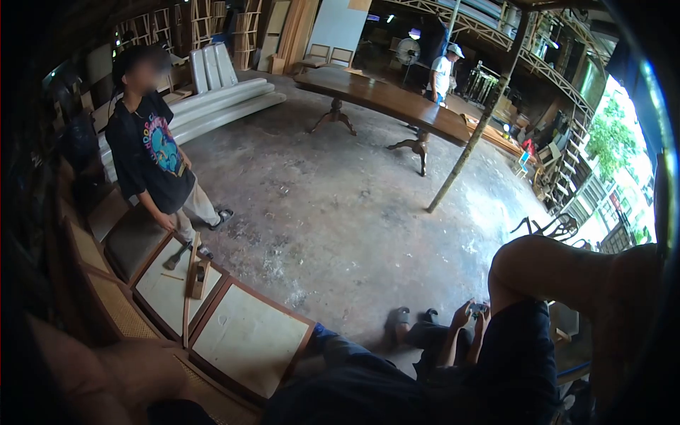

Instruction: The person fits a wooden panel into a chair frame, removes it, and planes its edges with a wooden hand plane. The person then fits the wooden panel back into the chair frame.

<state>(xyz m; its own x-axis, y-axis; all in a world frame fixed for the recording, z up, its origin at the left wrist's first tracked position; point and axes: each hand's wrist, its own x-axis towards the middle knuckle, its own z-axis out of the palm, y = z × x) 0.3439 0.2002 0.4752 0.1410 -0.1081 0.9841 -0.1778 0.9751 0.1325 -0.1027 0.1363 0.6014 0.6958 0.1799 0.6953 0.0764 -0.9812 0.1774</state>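
Observation:
Both my bare arms are bent and large in front of the camera. My left arm (134, 365) crosses the lower left corner, over a cane chair back (124, 308). At the right edge my right arm (552, 273) is raised, its elbow toward the middle. Neither of my hands shows; both arms run into the dark rim. Nearest my left arm are chairs with pale seats (244, 340). On one seat lie a wooden hand plane (200, 280), a long thin wood strip (188, 301) and a brush-like tool (174, 260).
A person in a black T-shirt (156, 142) stands at the left by the chairs. Another person's hands (464, 312) hold a small dark device beside my legs. A long wooden table (382, 95), a slanted post (474, 145) and a person in white (441, 74) are farther back.

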